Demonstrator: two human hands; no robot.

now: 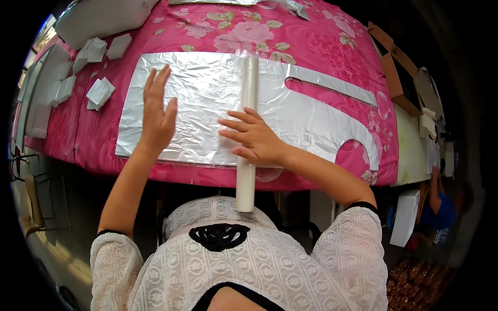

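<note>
A silver, crinkled plastic sheet (197, 93) lies flat on the table, shaped like a carrier bag with two handle strips and a rounded cut-out on its right. Across it rests a long, pale roll (246, 186), apparently wound with clear film; its near end juts past the table edge toward my body. My right hand (257, 136) lies over the roll with fingers spread, their tips reaching onto the silver sheet to its left. Over the left part of the sheet is my left hand (160, 111), fingers stretched upward and thumb apart, holding nothing.
A pink flowered cloth (321, 46) covers the table. Small stacks of white squares (100, 93) sit at the left, near a large white block (104, 20). An open cardboard box (402, 83) stands at the right. Another person's arm (434, 189) shows at the far right.
</note>
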